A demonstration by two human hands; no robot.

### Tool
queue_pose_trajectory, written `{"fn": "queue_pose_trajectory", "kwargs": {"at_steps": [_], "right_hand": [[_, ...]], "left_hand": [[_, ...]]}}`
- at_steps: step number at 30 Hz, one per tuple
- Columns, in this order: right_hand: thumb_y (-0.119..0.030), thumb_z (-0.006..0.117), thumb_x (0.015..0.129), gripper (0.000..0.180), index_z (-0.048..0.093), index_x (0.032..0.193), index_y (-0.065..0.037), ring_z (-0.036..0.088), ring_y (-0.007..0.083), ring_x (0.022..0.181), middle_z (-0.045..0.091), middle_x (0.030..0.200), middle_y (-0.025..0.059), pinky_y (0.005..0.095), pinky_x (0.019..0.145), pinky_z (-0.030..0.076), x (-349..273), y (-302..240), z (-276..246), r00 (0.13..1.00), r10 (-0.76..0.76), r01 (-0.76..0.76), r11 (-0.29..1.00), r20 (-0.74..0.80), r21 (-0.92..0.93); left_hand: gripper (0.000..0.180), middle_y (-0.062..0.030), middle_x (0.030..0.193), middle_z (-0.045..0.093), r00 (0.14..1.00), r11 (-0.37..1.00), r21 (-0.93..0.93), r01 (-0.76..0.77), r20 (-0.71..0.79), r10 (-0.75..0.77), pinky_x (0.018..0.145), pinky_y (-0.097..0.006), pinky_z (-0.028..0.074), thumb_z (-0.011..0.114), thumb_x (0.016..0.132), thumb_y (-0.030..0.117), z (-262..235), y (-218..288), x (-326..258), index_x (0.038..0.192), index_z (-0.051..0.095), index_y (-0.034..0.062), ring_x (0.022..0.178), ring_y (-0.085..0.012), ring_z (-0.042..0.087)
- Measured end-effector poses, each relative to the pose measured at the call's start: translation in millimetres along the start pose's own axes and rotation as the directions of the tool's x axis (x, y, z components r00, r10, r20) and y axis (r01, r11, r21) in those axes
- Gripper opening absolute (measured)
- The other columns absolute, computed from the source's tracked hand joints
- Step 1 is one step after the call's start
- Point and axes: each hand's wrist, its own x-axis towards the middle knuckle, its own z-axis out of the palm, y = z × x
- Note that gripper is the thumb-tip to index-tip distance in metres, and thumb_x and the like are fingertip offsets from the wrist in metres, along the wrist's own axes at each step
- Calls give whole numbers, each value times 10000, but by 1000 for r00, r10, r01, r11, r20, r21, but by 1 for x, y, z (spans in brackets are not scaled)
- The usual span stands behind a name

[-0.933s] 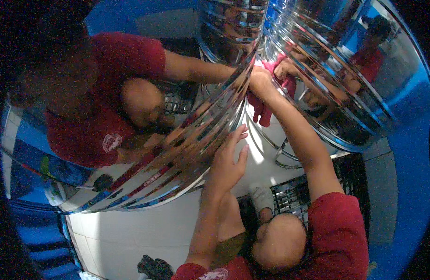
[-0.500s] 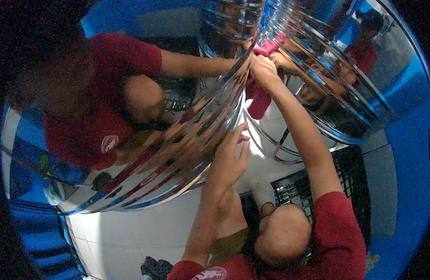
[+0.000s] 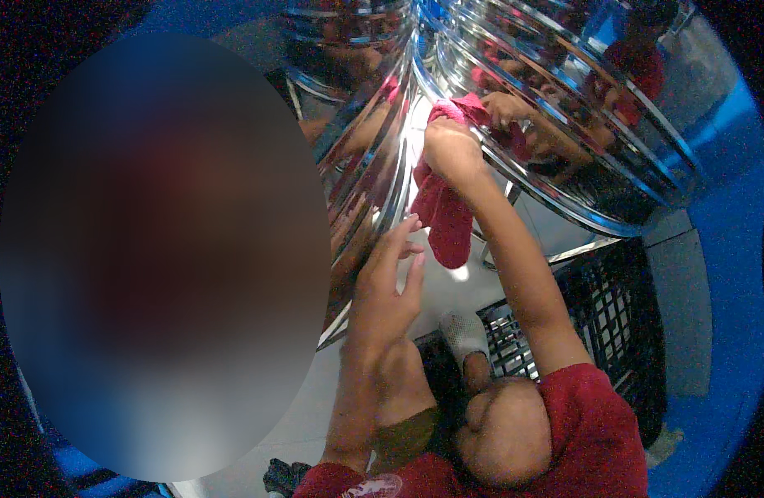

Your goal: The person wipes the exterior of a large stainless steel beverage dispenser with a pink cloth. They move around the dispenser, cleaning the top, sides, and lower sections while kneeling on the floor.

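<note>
A red-pink cloth (image 3: 450, 236) is bunched in my right hand (image 3: 453, 151), which is closed round it, with a long end hanging below. This hand is in the gap between two shiny ribbed metal tanks, close to the lower ribs of the right tank (image 3: 556, 108). The left tank (image 3: 394, 158) curves close beside my left hand (image 3: 389, 286). My left hand is held up with its fingers apart and nothing in it. I cannot tell whether its fingertips touch the metal.
A black plastic crate (image 3: 614, 324) lies on the floor at the right, close to my knee (image 3: 506, 427) and foot. Metal stand legs (image 3: 515, 195) show under the right tank. Blue surfaces run along the right side. A blurred oval hides the left part.
My right hand has come slightly nearer and left with the cloth, and more of the cloth now shows. My left hand has shifted slightly left, still open.
</note>
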Motion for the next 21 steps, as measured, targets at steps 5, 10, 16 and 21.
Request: {"fn": "queue_pose_trajectory", "kwargs": {"at_steps": [5, 10, 16, 21], "right_hand": [[-98, 510, 860, 293, 636, 1070, 64, 661, 369, 1037, 658, 1097, 268, 453, 863, 537, 16, 14, 13, 988, 44, -50, 998, 148, 34], [-330, 559, 900, 390, 682, 1151, -58, 627, 339, 1136, 623, 1265, 169, 457, 958, 505, 104, 48, 47, 927, 250, -320, 916, 280, 242], [-351, 588, 875, 407, 684, 1169, -86, 640, 333, 1110, 633, 1252, 153, 460, 954, 503, 176, 86, 64, 905, 233, -352, 881, 356, 316], [-339, 592, 872, 394, 690, 1154, -83, 646, 330, 1095, 641, 1234, 158, 455, 938, 509, 151, 91, 60, 931, 197, -283, 922, 307, 264]], "left_hand": [[483, -127, 1273, 589, 999, 999, -20, 45, 22, -44, 928, -345, 484, 566, 894, -19, 11, 5, -5, 1363, 471, 47, 986, -225, 639], [479, -114, 1265, 597, 995, 996, -32, 86, 55, -84, 920, -329, 483, 569, 895, -26, 25, -3, 4, 1359, 475, 44, 948, -200, 634], [469, -116, 1251, 602, 994, 986, -125, 109, 34, -106, 915, -325, 483, 580, 894, -30, 33, -11, 14, 1347, 490, 45, 919, -178, 638], [467, -115, 1223, 625, 992, 987, -103, 126, 40, -123, 884, -324, 494, 582, 887, -41, 49, 2, -18, 1339, 500, 46, 898, -174, 642]]}}
